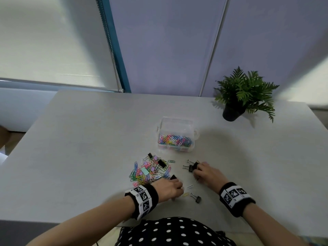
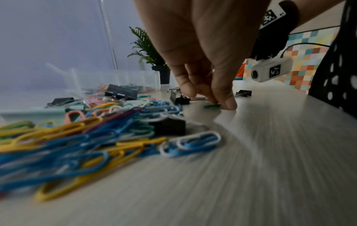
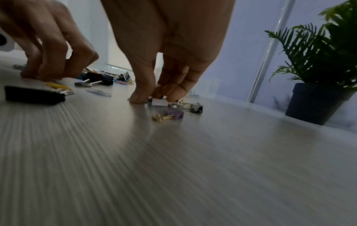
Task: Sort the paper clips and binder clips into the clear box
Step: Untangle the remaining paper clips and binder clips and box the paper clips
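Starting left of the clear box [image 1: 175, 134], the mixed clip heap [image 1: 150, 170] could scatter if the left hand [image 1: 171, 189], fingers bunched on a green paper clip [image 2: 212, 106], drags through it. Nearer than the box, the right hand [image 1: 206, 173] pinches a small binder clip [image 3: 157, 102]; it may spring free.

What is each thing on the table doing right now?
clear box: open, paper clips inside.
clip pile: loose on table.
left hand: fingertips down, pinching a green clip.
right hand: fingers curled around small binder clips.
plant: upright in pot.
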Available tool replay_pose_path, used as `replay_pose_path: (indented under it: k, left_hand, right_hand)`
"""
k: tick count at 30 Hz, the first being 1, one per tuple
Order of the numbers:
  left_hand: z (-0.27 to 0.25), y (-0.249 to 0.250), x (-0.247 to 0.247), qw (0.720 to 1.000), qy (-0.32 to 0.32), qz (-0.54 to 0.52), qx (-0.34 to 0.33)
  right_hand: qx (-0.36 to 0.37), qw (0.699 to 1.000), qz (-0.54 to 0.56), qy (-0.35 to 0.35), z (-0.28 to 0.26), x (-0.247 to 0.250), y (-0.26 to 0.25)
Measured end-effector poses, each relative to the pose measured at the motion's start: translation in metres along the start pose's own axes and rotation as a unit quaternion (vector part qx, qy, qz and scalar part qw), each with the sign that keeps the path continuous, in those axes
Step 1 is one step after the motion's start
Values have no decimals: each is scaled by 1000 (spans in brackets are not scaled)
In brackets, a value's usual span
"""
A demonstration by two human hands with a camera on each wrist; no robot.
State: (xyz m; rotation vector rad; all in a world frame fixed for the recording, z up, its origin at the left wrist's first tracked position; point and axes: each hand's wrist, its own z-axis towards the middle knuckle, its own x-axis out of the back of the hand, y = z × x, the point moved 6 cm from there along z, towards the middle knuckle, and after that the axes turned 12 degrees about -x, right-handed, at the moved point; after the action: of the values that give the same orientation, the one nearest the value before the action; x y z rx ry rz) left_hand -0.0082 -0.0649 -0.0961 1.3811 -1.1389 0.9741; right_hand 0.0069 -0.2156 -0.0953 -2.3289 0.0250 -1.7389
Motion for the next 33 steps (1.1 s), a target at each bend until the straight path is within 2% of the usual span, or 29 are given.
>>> replay_pose_path:
  k: [3,5,8,10,12,15,18,24,27,29,31,33]
  left_hand:
    - [2,1,-3,999,34,13,-7]
    - [5,3,0,999,47,14,-9]
    - [16,7,9,996,84,-8,5]
    - [26,10,9,995,91,-27,9]
    - [34,10,6,996,74,-39,23]
    - [41,8,-7,997,40,-41,57]
    - [42,8,-12,997,27,-29,61]
    - [37,5,2,992,7,0,127]
    - [36,3,0,988,-13,13,154]
    - [37,3,2,988,7,6,157]
    - [39,3,7,988,35,-39,148]
    - [38,-3,6,979,16,-92,181]
  right_hand:
    - [13,997,-75,13,5,1,2]
    - [43,996,-77,25,3,-2,-1]
    - [51,996,0,67,-5,4,-14]
    - [12,997,74,37,-7,4,-23]
    - [-15,998,65,-17,-5,-7,-28]
    - [-24,999,47,-2,-3,-17,-26]
    - [-27,999,13,20,0,-21,-21]
    - [-63,992,103,-38,-4,-20,-23]
    - [-87,982,168,-4,2,-9,-7]
    - [-134,966,216,46,10,7,13]
    - [-199,942,251,103,16,26,31]
    - [-246,921,277,116,24,34,42]
